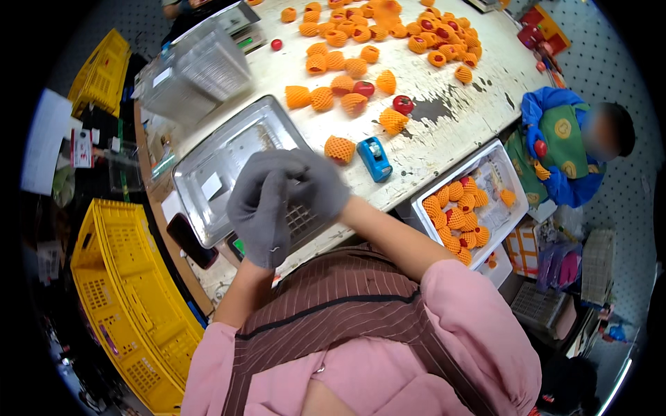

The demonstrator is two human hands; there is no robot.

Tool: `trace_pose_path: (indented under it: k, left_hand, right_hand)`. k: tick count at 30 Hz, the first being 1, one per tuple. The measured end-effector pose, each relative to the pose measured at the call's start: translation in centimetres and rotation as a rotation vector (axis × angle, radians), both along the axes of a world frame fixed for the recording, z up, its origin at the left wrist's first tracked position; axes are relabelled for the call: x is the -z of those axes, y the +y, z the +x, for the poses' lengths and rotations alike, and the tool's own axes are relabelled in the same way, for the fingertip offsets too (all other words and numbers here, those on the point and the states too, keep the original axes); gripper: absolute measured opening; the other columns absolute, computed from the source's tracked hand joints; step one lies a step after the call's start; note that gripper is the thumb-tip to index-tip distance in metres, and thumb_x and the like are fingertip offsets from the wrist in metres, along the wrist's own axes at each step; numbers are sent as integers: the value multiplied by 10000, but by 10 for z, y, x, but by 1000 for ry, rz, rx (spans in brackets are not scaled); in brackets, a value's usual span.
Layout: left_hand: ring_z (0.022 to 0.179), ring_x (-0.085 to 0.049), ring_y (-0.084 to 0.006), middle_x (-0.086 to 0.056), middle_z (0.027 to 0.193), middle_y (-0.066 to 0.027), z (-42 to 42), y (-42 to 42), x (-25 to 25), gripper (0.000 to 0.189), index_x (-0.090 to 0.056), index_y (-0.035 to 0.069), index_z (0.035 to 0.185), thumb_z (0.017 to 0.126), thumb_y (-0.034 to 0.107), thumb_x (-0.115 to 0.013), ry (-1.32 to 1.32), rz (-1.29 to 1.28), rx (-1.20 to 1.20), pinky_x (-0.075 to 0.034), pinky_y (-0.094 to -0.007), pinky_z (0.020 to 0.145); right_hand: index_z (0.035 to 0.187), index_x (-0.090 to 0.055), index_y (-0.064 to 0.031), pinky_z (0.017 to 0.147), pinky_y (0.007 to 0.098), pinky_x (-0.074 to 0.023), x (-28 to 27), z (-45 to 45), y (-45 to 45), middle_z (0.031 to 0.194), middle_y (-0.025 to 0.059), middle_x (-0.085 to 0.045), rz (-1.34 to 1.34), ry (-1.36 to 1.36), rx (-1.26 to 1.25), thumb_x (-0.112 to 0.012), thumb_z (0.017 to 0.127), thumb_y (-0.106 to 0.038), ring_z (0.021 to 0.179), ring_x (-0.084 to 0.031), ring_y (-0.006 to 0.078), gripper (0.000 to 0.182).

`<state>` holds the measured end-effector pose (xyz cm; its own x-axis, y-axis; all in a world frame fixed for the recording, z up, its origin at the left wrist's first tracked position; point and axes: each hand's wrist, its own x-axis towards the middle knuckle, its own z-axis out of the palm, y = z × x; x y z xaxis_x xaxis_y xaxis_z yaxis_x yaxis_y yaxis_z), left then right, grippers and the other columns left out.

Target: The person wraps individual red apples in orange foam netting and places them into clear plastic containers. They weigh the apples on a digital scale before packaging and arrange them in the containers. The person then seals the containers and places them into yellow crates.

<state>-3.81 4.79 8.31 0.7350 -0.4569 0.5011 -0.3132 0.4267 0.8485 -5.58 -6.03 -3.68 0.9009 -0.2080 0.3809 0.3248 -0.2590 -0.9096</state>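
Note:
My left hand [260, 210] and my right hand [318, 184], both in grey knit gloves, meet above a metal weighing pan [190, 177]. Their fingers overlap and blur, so I cannot tell whether something small is between them. A white paper label [211, 186] lies in the pan. Below the hands a dark keypad [300, 219] and a green display [238, 245] show in part. Just right of my right hand are a fruit in an orange foam net [339, 150] and a blue tape dispenser [374, 159]. A bare red fruit [403, 104] sits farther off.
Stacked clear plastic containers [213, 60] stand at the back left. A phone [191, 240] lies by the table's left edge, beside yellow crates [138, 307]. Netted fruit [447, 39] is heaped at the far side. A white foam box [512, 177] and a co-worker [559, 140] are at right.

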Motion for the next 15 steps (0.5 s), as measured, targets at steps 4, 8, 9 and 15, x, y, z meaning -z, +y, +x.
trace_pose_path:
  k: [4, 8, 9, 15]
  left_hand:
    - [842, -575, -164, -601, 954, -109, -1, -35, 16, 166, -612, -7, 947, 932, 115, -501, 400, 362, 2, -471, -279, 761]
    - [1019, -558, -237, -563, 1126, -136, 0, -105, 106, 320, -595, 59, 1076, 821, 242, -659, -165, 770, 113, -453, -334, 869]
    - [1065, -545, -263, -546, 1170, -149, -3, -119, 111, 429, -574, 64, 1107, 779, 305, -709, -461, 912, 62, -446, -369, 898]
    - [1184, -464, -342, -490, 1254, -194, 21, -155, 106, 485, -551, 57, 1160, 759, 292, -694, -622, 1503, 64, -403, -432, 968]
  right_hand:
    - [1247, -498, -140, 853, 401, -461, 19, -42, -106, 1147, 134, -534, -778, 499, 620, -722, 726, -212, 1044, -529, 309, 571]
    - [1224, -502, -206, 837, 407, -483, 91, -49, -145, 1192, 122, -510, -867, 627, 500, -757, 692, -247, 1043, -542, 332, 591]
    - [1224, -502, -217, 839, 410, -485, 88, -51, -151, 1193, 122, -507, -824, 692, 438, -751, 697, -248, 1042, -545, 333, 584]
    - [1225, -502, -230, 836, 416, -495, 68, -67, -180, 1178, 134, -504, -775, 975, 350, -735, 699, -253, 1015, -566, 331, 576]
